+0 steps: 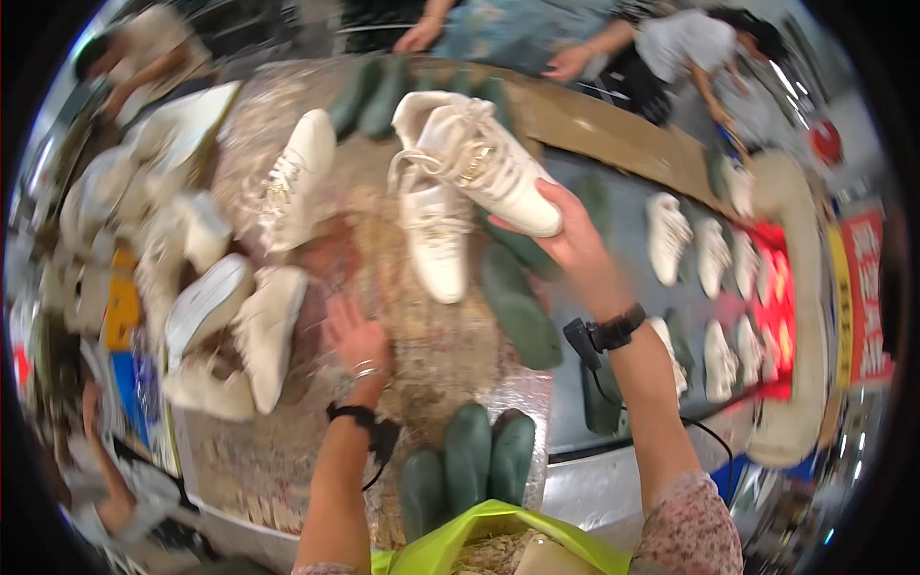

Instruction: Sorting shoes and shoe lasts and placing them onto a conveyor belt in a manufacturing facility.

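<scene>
My right hand (580,235) is closed around the toe of a cream lace-up shoe (489,168), tilted with its heel toward the far side. Partly behind that shoe lies a second cream lace-up shoe (437,254), toe toward me. My left hand (356,333) rests on the worn table (316,450), fingers spread and holding nothing. Close to its left is a cream shoe (272,331) at the edge of a pile. Another cream shoe (305,168) lies farther off. Green shoe lasts (517,307) lie by my right hand.
On the right, a grey conveyor (613,287) carries cream shoes (668,240) toward a red-lit opening (781,316). Several green lasts (468,455) lie at the near edge, beside a yellow-green bag (479,527). More lasts (383,96) lie at the far edge. Other people work around the table.
</scene>
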`<state>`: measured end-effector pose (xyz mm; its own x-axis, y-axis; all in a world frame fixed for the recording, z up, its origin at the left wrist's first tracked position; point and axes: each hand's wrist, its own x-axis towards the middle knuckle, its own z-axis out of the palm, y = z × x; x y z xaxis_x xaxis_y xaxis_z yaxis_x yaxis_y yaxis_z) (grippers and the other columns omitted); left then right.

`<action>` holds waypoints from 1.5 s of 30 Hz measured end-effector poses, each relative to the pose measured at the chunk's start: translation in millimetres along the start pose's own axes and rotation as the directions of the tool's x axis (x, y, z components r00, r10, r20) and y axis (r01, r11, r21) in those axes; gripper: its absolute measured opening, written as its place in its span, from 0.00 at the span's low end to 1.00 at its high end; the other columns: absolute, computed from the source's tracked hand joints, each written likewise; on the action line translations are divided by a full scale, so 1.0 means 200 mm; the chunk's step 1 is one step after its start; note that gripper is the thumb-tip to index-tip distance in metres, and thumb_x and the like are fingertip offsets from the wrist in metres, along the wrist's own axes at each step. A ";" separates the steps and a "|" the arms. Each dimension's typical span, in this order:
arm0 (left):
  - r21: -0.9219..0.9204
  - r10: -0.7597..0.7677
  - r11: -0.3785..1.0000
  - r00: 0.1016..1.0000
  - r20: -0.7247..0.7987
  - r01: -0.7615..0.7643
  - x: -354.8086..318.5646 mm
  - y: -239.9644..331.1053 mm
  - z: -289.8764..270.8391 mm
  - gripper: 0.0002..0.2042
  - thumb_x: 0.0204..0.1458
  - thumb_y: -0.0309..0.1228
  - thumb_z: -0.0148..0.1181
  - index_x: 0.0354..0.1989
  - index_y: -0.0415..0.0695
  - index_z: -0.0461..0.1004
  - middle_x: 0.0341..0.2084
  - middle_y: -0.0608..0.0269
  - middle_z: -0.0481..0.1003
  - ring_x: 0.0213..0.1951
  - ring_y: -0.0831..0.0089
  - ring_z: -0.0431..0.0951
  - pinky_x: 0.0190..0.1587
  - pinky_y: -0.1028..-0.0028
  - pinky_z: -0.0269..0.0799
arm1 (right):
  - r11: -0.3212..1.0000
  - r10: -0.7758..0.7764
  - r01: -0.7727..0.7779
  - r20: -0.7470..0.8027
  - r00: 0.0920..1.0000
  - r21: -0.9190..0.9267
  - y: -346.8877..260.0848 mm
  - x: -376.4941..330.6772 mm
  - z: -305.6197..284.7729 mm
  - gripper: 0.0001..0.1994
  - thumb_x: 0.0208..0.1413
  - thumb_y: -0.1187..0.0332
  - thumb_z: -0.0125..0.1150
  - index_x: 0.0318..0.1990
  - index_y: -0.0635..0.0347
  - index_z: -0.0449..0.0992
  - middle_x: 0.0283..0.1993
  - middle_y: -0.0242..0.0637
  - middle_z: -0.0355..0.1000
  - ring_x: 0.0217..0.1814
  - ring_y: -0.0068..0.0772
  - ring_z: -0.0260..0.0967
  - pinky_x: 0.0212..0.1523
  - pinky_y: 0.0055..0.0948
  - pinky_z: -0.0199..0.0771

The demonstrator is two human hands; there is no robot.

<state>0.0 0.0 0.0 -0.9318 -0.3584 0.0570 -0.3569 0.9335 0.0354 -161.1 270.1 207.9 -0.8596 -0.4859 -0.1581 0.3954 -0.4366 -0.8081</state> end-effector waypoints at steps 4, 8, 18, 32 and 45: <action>-0.076 -0.056 0.996 0.997 -0.049 0.053 -0.02 -0.03 -0.17 0.28 0.49 0.33 0.43 0.62 0.44 0.54 0.65 0.59 0.48 0.67 0.67 0.44 0.66 0.60 0.39 | 0.960 -0.165 0.214 -0.256 0.953 0.178 -0.13 -0.34 -0.39 0.25 0.58 0.66 0.46 0.61 0.67 0.53 0.62 0.45 0.57 0.63 0.43 0.56 0.61 0.49 0.58; -0.068 -0.053 0.996 0.997 -0.064 0.049 -0.06 0.05 -0.19 0.26 0.51 0.31 0.42 0.61 0.44 0.54 0.65 0.59 0.49 0.67 0.64 0.45 0.65 0.58 0.40 | 0.944 -0.089 0.214 -0.432 0.897 0.250 -0.07 -0.43 -0.83 0.24 0.58 0.63 0.47 0.60 0.62 0.55 0.61 0.45 0.59 0.62 0.46 0.57 0.60 0.54 0.58; -0.080 -0.033 0.996 0.994 -0.106 0.025 -0.05 0.13 -0.12 0.26 0.48 0.30 0.45 0.60 0.45 0.57 0.64 0.58 0.52 0.66 0.64 0.48 0.64 0.58 0.42 | 0.996 0.008 0.077 -0.904 0.427 0.045 0.51 -0.23 -1.12 0.26 0.53 0.47 0.56 0.45 0.62 0.70 0.36 0.38 0.71 0.26 0.29 0.67 0.19 0.27 0.64; -0.153 -0.103 0.983 0.995 0.007 0.103 -0.03 -0.02 -0.15 0.28 0.51 0.38 0.42 0.63 0.44 0.54 0.65 0.55 0.48 0.67 0.64 0.42 0.66 0.57 0.33 | 0.584 0.009 0.109 0.141 0.990 -0.805 0.44 -0.11 0.70 0.15 0.57 0.70 0.51 0.52 0.64 0.68 0.44 0.38 0.71 0.45 0.23 0.68 0.46 0.23 0.68; -0.288 -0.111 0.955 0.986 -0.121 0.072 -0.03 0.04 -0.15 0.25 0.50 0.38 0.46 0.57 0.43 0.60 0.61 0.51 0.55 0.64 0.59 0.51 0.63 0.55 0.42 | -0.193 0.352 0.749 0.667 0.656 -0.634 1.07 0.60 1.17 0.29 0.43 0.74 0.54 0.58 0.51 0.61 0.60 0.44 0.59 0.64 0.48 0.51 0.62 0.44 0.52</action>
<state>4.5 8.3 28.9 -0.8716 -0.4586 0.1732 -0.3888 0.8619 0.3254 -104.3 -59.1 147.7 -0.2089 -0.9779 -0.0096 -0.9253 0.2008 -0.3218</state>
